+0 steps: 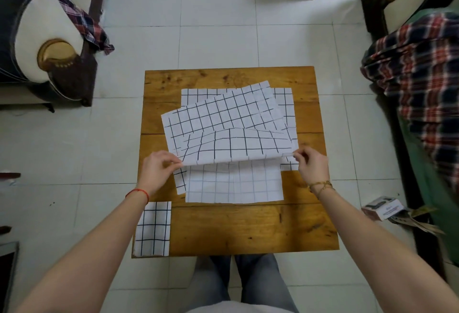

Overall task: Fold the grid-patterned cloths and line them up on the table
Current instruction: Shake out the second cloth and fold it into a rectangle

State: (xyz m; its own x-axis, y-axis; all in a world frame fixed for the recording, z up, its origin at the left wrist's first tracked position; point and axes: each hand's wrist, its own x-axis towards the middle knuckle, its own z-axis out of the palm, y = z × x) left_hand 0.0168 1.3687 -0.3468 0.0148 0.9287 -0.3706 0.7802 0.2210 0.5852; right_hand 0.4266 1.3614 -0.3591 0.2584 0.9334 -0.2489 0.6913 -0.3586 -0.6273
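A white cloth with a black grid [228, 126] lies on top of a pile in the middle of the wooden table [248, 225]. Its near edge is lifted and curled over. My left hand [159, 168] pinches the near left corner and my right hand [310, 163] pinches the near right corner. Under the raised edge the cloth's pale underside [233, 183] lies flat. More grid cloths [285, 104] stick out beneath at the back and right. One folded grid cloth [154, 228] lies at the table's near left corner.
An armchair [37, 46] with plaid clothes stands at the left. A sofa with a plaid garment [422, 84] is on the right. A small box [382, 207] lies on the tiled floor by the table's right side. My legs are under the near edge.
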